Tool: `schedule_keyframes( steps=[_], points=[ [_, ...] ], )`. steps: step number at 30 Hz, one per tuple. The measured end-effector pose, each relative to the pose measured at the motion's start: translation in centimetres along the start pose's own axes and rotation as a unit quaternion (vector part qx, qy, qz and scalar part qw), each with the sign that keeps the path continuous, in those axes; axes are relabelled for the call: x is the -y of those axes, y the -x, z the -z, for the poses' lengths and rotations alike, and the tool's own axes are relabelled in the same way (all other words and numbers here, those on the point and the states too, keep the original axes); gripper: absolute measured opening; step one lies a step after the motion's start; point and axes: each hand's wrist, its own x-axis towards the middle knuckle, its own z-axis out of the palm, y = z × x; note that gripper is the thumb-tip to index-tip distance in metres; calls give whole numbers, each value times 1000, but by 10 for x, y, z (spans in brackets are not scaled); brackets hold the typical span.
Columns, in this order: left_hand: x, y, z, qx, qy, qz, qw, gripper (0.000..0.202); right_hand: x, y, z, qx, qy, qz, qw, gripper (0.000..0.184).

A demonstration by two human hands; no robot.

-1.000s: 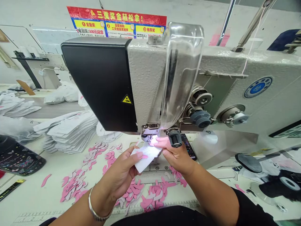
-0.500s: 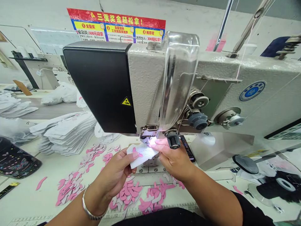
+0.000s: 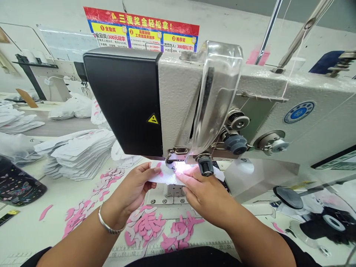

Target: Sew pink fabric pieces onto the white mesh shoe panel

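Note:
A white, dotted piece of fabric [image 3: 169,178] with pink on its left part lies under the lit needle area [image 3: 174,165] of a sewing machine [image 3: 178,92]. My left hand [image 3: 139,185] pinches the left end, thumb on top near the pink patch. From the other side, my right hand [image 3: 204,191] rests on the fabric with fingers stretched out beside the needle, the thumb lower down. Part of the fabric is hidden behind the right hand, and bright light washes out the stitching point.
Loose pink and white curved pieces [image 3: 147,226] lie in front of the machine. Stacked white fabric pieces [image 3: 83,154] stand at left, near a dark butterfly-patterned object [image 3: 20,181]. A ruler strip [image 3: 128,254] runs along the front edge; a black thread spool [image 3: 333,220] is at right.
The fabric has turned from tilted to nearly level, and more of it lies beneath the machine head. My left hand has risen slightly leftward; the right hand lies farther over the fabric.

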Motion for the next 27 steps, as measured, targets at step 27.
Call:
schedule_keyframes(
  steps=[27],
  points=[
    [10, 0, -33, -45, -5, 10, 999, 17, 14, 6, -24, -121, 81, 50, 988, 43]
  ],
)
